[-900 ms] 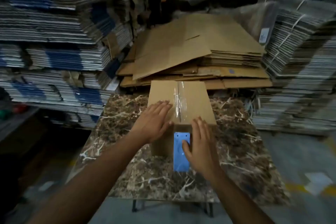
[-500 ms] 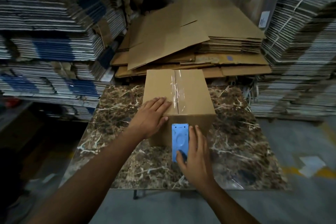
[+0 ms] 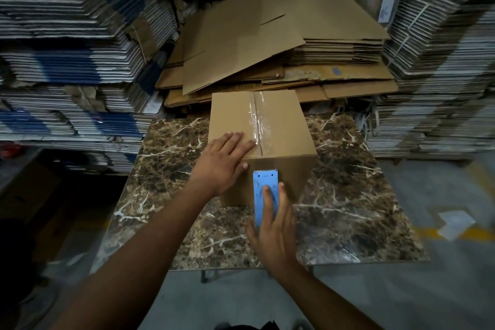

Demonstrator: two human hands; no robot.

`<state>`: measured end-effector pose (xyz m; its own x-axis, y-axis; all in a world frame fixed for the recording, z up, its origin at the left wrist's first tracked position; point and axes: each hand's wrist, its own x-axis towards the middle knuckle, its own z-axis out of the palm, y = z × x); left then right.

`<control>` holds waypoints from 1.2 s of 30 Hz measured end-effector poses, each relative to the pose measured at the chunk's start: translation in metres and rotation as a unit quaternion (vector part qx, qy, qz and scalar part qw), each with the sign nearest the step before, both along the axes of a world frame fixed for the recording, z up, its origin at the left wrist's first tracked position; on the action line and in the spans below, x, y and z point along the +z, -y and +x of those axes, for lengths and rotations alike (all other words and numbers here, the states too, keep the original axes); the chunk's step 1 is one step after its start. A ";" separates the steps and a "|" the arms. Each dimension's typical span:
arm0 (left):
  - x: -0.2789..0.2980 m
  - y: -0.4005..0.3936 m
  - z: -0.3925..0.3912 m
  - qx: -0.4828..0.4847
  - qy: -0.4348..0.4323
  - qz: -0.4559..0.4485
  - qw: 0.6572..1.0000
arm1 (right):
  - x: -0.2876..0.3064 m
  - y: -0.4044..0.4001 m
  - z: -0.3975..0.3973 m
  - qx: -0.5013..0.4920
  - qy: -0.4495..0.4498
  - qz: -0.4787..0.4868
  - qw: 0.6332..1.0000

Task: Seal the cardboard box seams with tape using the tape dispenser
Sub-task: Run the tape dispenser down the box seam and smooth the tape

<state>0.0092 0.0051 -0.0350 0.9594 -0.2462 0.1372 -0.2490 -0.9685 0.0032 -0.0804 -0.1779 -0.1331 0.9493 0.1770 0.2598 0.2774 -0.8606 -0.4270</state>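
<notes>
A closed brown cardboard box (image 3: 284, 126) stands on the marble table (image 3: 348, 195). Clear tape (image 3: 257, 120) runs along its top centre seam, wrinkled near the front edge. My left hand (image 3: 223, 166) lies flat on the box's top near the front left corner, fingers spread, thumb over the edge. My right hand (image 3: 273, 225) grips a blue tape dispenser (image 3: 265, 185), index finger along its back. The dispenser's toothed end sits against the box's front face, just below the top edge.
A heap of flattened brown cartons (image 3: 267, 43) lies right behind the table. Tall stacks of bundled flat cardboard stand on the left (image 3: 67, 61) and right (image 3: 442, 61). Grey floor with a yellow line (image 3: 428, 233) lies to the right.
My right hand has drawn the dispenser down the box's front face toward me. The left hand has stayed pressed on the box top. The view has tilted downward.
</notes>
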 end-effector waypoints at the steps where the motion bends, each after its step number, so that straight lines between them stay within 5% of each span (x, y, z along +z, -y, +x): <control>1: -0.001 0.000 0.000 -0.003 0.003 0.006 1.000 | -0.001 -0.001 0.001 0.000 0.001 -0.015 1.000; 36: 0.006 0.004 -0.001 0.009 -0.004 -0.006 1.000 | 0.015 0.003 -0.007 0.011 0.074 0.008 0.997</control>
